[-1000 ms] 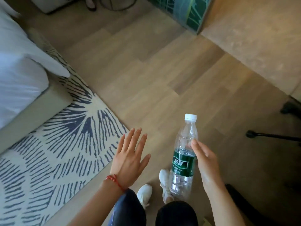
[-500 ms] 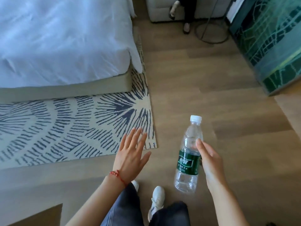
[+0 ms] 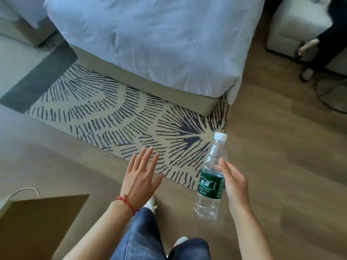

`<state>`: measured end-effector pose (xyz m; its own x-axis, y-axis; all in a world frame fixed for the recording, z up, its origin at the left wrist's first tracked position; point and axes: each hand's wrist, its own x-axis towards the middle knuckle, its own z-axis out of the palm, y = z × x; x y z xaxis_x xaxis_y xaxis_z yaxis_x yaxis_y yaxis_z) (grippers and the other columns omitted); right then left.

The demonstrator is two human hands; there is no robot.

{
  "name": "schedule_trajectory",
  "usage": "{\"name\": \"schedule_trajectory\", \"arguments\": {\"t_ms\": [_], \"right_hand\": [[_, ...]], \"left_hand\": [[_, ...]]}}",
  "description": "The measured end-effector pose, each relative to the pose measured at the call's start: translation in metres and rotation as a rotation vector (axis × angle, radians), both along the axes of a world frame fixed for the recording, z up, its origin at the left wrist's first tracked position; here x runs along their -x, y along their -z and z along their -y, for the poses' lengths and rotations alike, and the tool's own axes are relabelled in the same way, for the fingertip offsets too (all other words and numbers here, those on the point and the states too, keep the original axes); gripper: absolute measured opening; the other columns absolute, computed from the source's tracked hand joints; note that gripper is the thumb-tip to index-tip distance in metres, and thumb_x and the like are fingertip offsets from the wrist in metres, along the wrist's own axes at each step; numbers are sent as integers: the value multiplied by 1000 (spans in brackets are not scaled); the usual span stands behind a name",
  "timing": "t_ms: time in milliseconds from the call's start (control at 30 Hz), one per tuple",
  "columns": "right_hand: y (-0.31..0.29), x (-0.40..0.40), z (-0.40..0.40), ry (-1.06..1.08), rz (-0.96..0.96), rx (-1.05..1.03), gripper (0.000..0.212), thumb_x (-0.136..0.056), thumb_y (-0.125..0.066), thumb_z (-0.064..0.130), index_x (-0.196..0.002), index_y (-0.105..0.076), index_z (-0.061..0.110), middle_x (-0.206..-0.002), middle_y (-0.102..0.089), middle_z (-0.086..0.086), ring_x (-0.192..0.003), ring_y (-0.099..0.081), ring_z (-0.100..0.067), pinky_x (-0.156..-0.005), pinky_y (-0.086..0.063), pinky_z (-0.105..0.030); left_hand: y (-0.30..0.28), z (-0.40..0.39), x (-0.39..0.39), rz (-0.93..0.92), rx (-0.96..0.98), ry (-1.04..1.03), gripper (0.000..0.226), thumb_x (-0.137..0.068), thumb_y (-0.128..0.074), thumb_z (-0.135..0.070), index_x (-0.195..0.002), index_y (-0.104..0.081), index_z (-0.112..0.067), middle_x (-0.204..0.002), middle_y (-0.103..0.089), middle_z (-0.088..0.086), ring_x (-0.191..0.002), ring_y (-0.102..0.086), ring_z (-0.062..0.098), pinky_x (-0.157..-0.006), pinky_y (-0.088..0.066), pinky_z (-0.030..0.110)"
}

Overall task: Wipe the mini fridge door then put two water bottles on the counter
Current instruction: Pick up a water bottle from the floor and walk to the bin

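The water bottle (image 3: 211, 182), clear with a white cap and green label, hangs nearly upright above the wood floor (image 3: 281, 166), just off the corner of the patterned rug (image 3: 116, 117). The right hand (image 3: 234, 182) holds it at the label, its grip wrapped round the bottle's side. Left of the bottle, the left hand (image 3: 139, 178) hovers with fingers spread, holding nothing. Beyond the bottle stands the bed (image 3: 150, 34); far left of it, a brown paper bag (image 3: 37, 222).

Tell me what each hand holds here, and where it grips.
The right hand holds a water bottle around its middle, at the green label. The left hand holds nothing, fingers spread.
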<state>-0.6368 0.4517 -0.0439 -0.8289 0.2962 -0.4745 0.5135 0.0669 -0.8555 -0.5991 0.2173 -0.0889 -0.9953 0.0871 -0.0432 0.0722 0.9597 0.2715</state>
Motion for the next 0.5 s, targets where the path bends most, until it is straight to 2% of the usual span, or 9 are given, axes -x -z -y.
{"name": "schedule_trajectory", "arguments": {"t_ms": [100, 233, 300, 433, 500], "right_hand": [[0, 46, 48, -110, 5, -1, 64, -70, -63, 48, -118, -60, 5, -111, -68, -9, -90, -62, -2, -58, -46, -4], [-4, 100, 110, -265, 12, -24, 70, -67, -60, 52, -118, -60, 5, -116, -66, -9, -104, -61, -15, -70, -43, -10], [-5, 125, 137, -333, 17, -31, 72, -65, -60, 54, -117, -60, 4, -115, -66, -10, -105, -61, -17, -70, -42, -11], [-4, 173, 186, -498, 19, -53, 73, -65, -57, 54, -118, -60, 4, -117, -64, -10, -107, -58, -19, -71, -41, -13], [-1, 202, 208, -565, 24, -46, 76, -65, -57, 54, -120, -58, 2, -120, -63, -11, -111, -57, -22, -82, -44, -19]], "left_hand": [[3, 44, 27, 3, -5, -90, 61, -94, -15, -53, -131, -40, -11, -138, -46, 17, -132, -27, 28, -106, -22, 45], [4, 99, 59, -2, -2, -198, 61, -94, -14, -54, -132, -37, -12, -137, -47, 17, -131, -27, 28, -107, -22, 44], [3, 124, 72, -4, -9, -271, 62, -94, -15, -54, -133, -39, -12, -138, -46, 16, -132, -27, 28, -107, -21, 44], [6, 164, 92, -23, 12, -417, 57, -90, -31, -49, -131, -42, -10, -137, -47, 17, -131, -29, 29, -107, -22, 44], [9, 178, 100, -7, 24, -493, 58, -86, -37, -46, -130, -43, -9, -137, -47, 17, -130, -32, 30, -107, -24, 45]]}}
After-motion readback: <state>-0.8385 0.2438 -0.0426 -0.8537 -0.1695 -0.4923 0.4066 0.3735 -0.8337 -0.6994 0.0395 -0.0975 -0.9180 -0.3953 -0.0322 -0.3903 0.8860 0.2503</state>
